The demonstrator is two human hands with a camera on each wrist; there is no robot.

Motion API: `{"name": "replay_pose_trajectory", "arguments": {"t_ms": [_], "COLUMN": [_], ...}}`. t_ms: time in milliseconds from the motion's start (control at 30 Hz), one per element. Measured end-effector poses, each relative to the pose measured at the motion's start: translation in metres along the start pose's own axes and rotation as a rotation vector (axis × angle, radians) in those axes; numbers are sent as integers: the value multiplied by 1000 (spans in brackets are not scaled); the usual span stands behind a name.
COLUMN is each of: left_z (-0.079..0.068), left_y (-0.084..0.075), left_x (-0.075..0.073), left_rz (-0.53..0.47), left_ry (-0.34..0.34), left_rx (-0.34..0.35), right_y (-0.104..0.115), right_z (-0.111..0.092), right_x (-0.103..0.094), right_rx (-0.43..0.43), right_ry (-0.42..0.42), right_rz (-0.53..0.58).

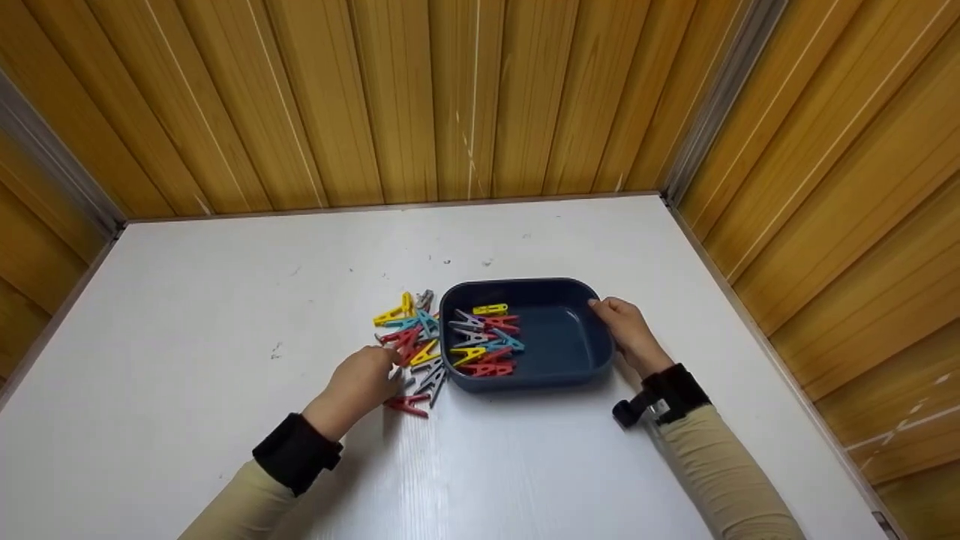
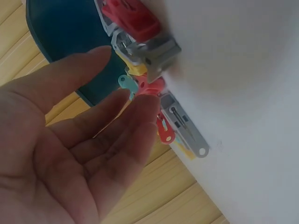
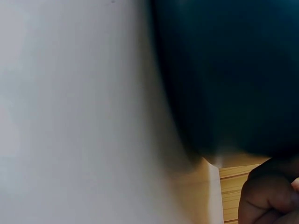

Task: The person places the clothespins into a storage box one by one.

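A dark blue plastic basin (image 1: 564,341) stands on the table, with several red, yellow, blue and grey clothespins (image 1: 487,369) in its left part. My right hand (image 1: 634,334) grips the basin's right end, thumb over the rim; in the right wrist view the basin wall (image 3: 233,79) hides much of that hand (image 3: 271,198). Beside the basin's left end lies a loose pile of clothespins (image 1: 431,379). At the pile's left edge is my left hand (image 1: 360,382). Its thumb and fingers stand apart in the left wrist view, near a grey clothespin (image 2: 184,126) and a red one (image 2: 133,21), with nothing visible between them.
The white table (image 1: 225,315) has small dark marks behind the basin. Yellow wood-patterned panels (image 1: 405,97) rise along its back edge, and another such wall (image 1: 847,225) borders the right side.
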State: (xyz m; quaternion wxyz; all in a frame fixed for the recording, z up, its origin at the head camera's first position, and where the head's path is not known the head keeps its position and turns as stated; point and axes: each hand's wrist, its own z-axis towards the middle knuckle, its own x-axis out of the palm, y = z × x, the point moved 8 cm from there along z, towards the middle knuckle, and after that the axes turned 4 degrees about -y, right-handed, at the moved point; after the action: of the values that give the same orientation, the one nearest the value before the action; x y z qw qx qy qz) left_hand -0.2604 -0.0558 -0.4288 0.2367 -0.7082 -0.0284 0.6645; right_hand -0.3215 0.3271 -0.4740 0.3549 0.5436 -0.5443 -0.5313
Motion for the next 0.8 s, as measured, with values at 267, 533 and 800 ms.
{"name": "replay_pose_trajectory", "arguments": {"t_ms": [267, 533, 800], "left_z": [4, 5, 1], "left_y": [7, 11, 11], "left_x": [10, 13, 6], "left_rz": [4, 21, 25], "left_ry": [16, 39, -10], "left_rx": [-35, -71, -31], "right_y": [-3, 2, 0], "right_z": [4, 1, 1], "right_x": [0, 0, 0], "right_rx": [23, -12, -5], "right_ry": [17, -2, -2], "right_rz": [11, -19, -16]}}
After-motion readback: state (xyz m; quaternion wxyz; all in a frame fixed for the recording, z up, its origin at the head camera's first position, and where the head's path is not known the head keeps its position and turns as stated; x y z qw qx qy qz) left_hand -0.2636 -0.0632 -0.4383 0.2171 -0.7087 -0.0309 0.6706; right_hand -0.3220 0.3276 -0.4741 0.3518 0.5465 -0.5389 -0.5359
